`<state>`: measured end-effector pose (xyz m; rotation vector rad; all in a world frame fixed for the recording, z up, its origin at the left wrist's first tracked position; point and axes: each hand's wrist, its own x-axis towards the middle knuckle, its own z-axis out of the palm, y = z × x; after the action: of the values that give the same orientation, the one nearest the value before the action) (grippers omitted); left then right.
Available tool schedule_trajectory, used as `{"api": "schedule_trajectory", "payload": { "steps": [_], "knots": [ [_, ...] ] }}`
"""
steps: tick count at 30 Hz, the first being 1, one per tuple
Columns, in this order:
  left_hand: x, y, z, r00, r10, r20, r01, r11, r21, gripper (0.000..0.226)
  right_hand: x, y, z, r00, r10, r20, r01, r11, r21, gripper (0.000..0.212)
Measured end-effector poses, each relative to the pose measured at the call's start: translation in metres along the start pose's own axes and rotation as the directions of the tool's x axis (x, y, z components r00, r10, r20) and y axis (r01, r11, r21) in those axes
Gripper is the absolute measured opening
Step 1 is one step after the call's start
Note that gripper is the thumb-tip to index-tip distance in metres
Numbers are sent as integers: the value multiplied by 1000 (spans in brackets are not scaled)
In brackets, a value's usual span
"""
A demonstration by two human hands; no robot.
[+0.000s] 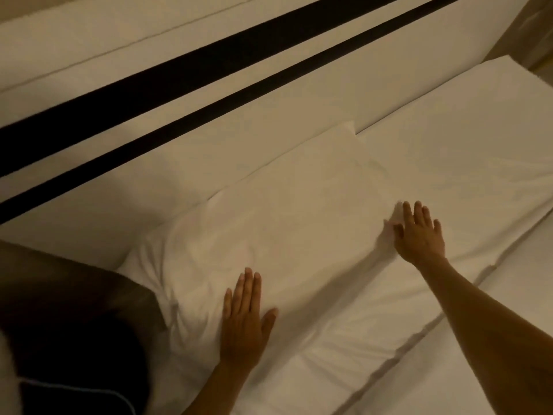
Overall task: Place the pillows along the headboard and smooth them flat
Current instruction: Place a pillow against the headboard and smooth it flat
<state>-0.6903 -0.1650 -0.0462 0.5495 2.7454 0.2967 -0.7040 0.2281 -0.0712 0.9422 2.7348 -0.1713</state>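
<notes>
Both grips open and flat, my left hand (244, 322) and right hand (419, 232) press the pillow (284, 223) mid-frame, lying along the headboard (209, 121); uneven pushing could bunch creases lower left or skew it off line.

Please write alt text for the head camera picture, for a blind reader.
Both hands press flat, fingers open, on a white pillow lying along the headboard: left hand near its front edge, right hand at its right end.

Dim, warm yellowish light fills the room. A pale wall panel (209, 94) carries two dark horizontal bands (191, 73). A dark cushion (74, 319) sits lower left.
</notes>
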Motion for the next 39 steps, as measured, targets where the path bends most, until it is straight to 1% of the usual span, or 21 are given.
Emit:
{"api": "schedule_trajectory", "payload": {
  "steps": [2,4,5,7,12,15,20,22,24,25,27,29,31,32,34,36,38,39],
  "knots": [
    [-5,-6,-13,999,35,0,-35,999,5,76,-21,-23,-11,998,-58,4,58,998,23,61],
    [-6,-16,-25,996,81,-25,-81,997,21,72,-47,-52,-15,996,-85,12,84,994,70,60],
    [-4,-24,-30,993,102,-51,-100,994,45,69,-62,-69,-13,995,-99,14,98,991,95,60],
    [3,-46,-39,990,130,-61,-125,988,90,67,-96,-104,-5,991,-129,21,125,982,139,60],
    [24,-119,-52,990,134,41,-138,982,129,64,-197,-193,31,974,-222,51,206,955,214,58],
    [27,-159,-62,977,192,90,-202,971,125,64,-258,-235,54,956,-284,69,260,934,247,58],
    [26,-220,-67,968,229,103,-242,960,140,67,-334,-286,81,918,-390,75,366,904,222,59],
    [25,-248,-64,966,228,122,-251,941,228,65,-359,-304,93,903,-420,88,399,898,187,67],
    [26,-275,-59,959,221,175,-274,879,390,64,-380,-318,112,903,-418,101,400,902,163,73],
    [29,-285,-56,955,222,198,-290,849,443,66,-388,-321,122,904,-409,125,388,908,158,76],
    [37,-297,-52,948,238,213,-313,820,479,71,-399,-324,145,906,-384,176,372,923,98,77],
    [48,-300,-45,938,293,184,-346,804,484,71,-403,-324,159,911,-353,212,357,934,18,75],
    [58,-297,-38,918,360,165,-391,757,523,68,-402,-327,165,918,-305,254,316,949,0,77],
    [62,-296,-36,908,391,149,-404,730,551,66,-401,-328,167,924,-289,252,297,955,6,78],
    [68,-293,-33,889,445,109,-420,698,580,62,-397,-327,173,940,-290,178,292,956,15,76],
    [75,-292,-33,849,522,78,-461,661,592,57,-390,-325,180,941,-329,76,328,944,24,73],
    [83,-293,-35,810,586,25,-501,669,549,50,-385,-323,183,931,-365,29,363,931,38,73],
    [84,-292,-40,800,600,19,-521,679,518,50,-382,-322,182,926,-376,18,375,926,49,73]
  ]
}}
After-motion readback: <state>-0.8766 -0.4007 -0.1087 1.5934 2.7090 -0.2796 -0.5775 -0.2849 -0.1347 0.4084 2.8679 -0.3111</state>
